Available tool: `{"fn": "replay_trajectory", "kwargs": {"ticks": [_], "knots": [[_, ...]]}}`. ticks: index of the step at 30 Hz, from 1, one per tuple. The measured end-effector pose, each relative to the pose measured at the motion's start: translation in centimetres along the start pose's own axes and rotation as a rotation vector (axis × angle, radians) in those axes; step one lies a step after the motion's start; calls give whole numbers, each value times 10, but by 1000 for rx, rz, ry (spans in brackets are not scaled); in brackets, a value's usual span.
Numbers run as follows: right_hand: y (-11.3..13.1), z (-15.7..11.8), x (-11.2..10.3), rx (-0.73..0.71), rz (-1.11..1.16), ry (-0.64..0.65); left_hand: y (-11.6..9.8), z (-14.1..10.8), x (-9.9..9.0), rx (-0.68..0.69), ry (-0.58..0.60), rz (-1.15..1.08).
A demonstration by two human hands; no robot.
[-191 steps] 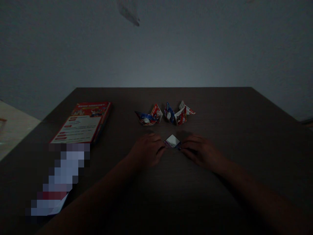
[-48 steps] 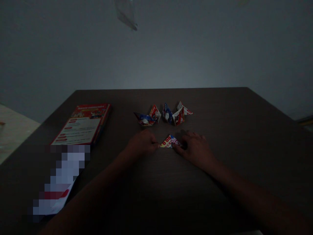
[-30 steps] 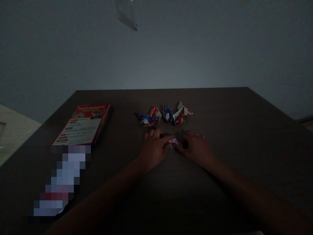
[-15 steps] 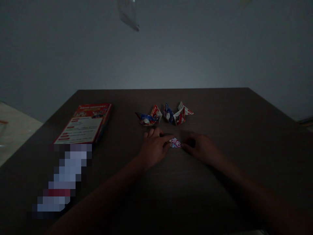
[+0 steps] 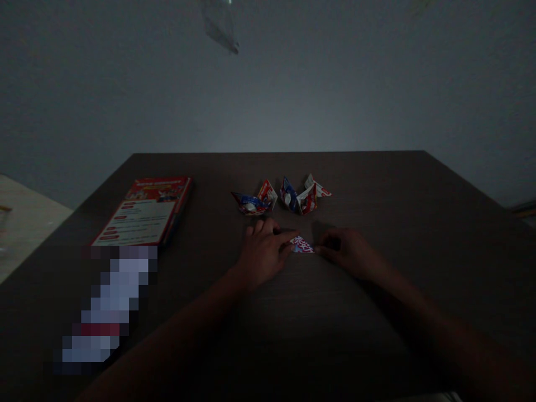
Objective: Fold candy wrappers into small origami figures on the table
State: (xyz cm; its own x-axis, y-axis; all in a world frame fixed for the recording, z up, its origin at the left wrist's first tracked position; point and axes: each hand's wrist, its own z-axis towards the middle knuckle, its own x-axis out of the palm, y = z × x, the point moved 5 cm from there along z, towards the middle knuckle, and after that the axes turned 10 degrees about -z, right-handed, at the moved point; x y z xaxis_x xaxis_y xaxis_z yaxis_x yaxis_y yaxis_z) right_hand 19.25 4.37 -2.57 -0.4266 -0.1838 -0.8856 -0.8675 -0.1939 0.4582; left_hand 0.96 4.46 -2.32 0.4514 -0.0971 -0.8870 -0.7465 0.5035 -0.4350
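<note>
A small folded piece of paper [image 5: 302,244], pink and white patterned with a pale blue lower edge, lies on the dark table in roughly a triangle shape. My left hand [image 5: 264,248] holds its left end between thumb and index finger, the other fingers resting on the table. At the paper's pointed right corner, my right hand [image 5: 345,251] is closed in a pinch, thumb and index finger together at the tip. Beyond the hands stand two folded paper shapes, a blue and red one [image 5: 256,202] and a blue, red and white one [image 5: 305,196].
A red and white printed booklet or stack [image 5: 144,215] lies at the left of the dark table [image 5: 377,184]. Nearer me is a pixelated pale patch [image 5: 113,301]. Behind the table rises a grey wall [image 5: 335,84], with a clear object [image 5: 220,25] high on it.
My right hand has shifted slightly to the right, and more of the paper's right corner shows. The left hand and the other folded shapes have stayed in place.
</note>
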Motion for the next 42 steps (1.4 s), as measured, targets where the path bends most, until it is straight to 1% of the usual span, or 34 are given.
{"fn": "replay_trajectory", "kwargs": {"ticks": [9, 13, 15, 19, 21, 25, 29, 32, 35, 37, 42], "knots": [[-4, 3, -2, 19, 76, 19, -2, 0, -2, 26, 10, 17], [-4, 3, -2, -13, 115, 65, -4, 0, -2, 58, 34, 0], [-2, 2, -2, -60, 113, 59, -5, 1, -2, 93, 50, -14], [4, 1, -3, -169, 46, -26, -6, 2, 0, 174, 82, -31], [7, 1, -4, -215, 14, -45, -6, 4, 0, 209, 83, -23], [16, 0, -8, -318, 27, -75, -5, 6, -3, 281, 53, -22], [30, -6, -13, -450, 46, -153, -12, 2, -9, 371, 7, -39], [39, -12, -16, -497, 60, -167, -17, -4, -13, 403, -29, -118], [43, -16, -19, -506, 137, -174, -18, -9, -15, 376, -40, -230], [42, -18, -20, -491, 205, -156, -17, -10, -15, 338, -29, -268], [40, -18, -14, -394, 365, -75, -13, -10, -17, 245, 63, -373]]}}
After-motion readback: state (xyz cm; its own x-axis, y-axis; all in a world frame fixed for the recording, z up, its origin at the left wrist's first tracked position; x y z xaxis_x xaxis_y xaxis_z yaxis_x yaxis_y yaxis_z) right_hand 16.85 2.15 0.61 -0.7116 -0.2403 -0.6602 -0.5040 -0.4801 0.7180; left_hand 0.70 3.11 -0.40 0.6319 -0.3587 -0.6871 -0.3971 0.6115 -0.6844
